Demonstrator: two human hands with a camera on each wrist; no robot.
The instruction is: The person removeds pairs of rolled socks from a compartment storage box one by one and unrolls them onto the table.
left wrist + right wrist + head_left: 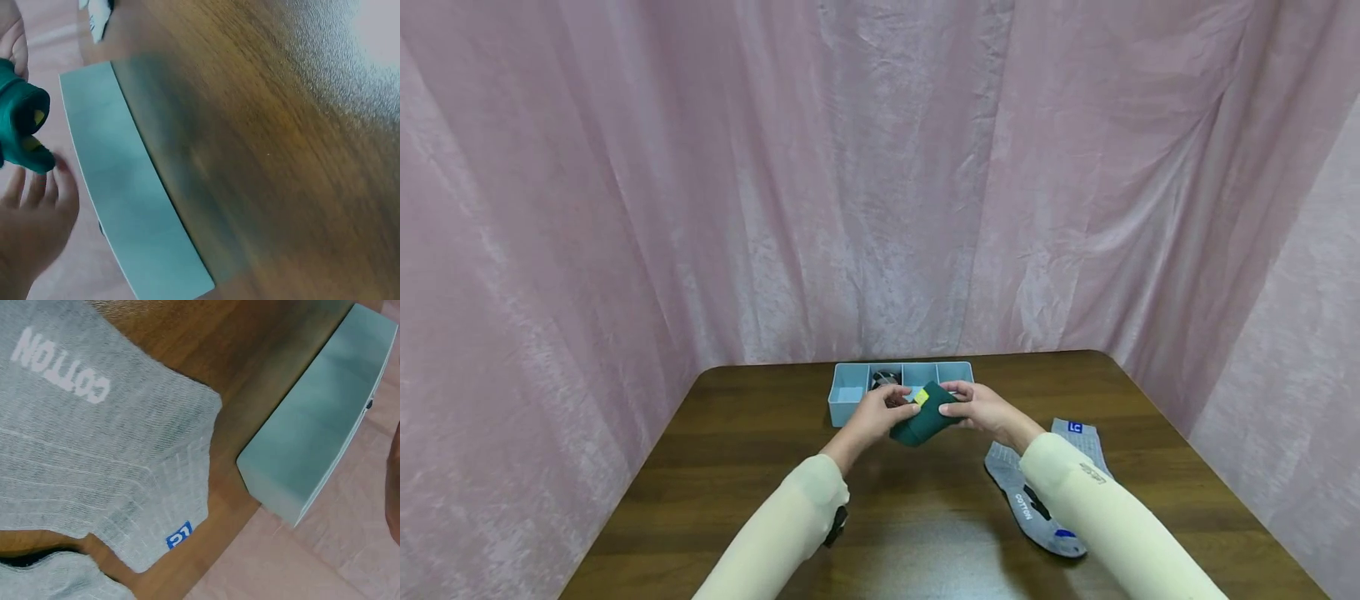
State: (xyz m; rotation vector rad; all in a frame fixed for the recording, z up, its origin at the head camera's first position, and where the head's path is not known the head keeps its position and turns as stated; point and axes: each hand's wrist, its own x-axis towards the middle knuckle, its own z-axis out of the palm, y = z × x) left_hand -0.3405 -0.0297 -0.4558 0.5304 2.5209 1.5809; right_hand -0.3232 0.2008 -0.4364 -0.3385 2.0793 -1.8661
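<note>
Both hands hold a rolled green sock (922, 421) with a yellow patch, up in front of the box at the far side of the table. My left hand (874, 417) pinches its left side, thumb at the yellow patch. Thumb and fingers of my right hand (988, 411) grip its right end. In the left wrist view the green sock (22, 115) shows its rolled layers, with the left fingertips at its lower edge. Only a sliver of the right hand (393, 487) shows in the right wrist view, the sock being outside it.
A light blue divided box (844, 410) stands at the table's back, a dark patterned roll (886, 378) in one compartment. Grey socks (1028, 510) marked COTTON lie flat at the right, partly under the right sleeve. Pink curtains (910, 183) hang behind the wooden table (722, 483).
</note>
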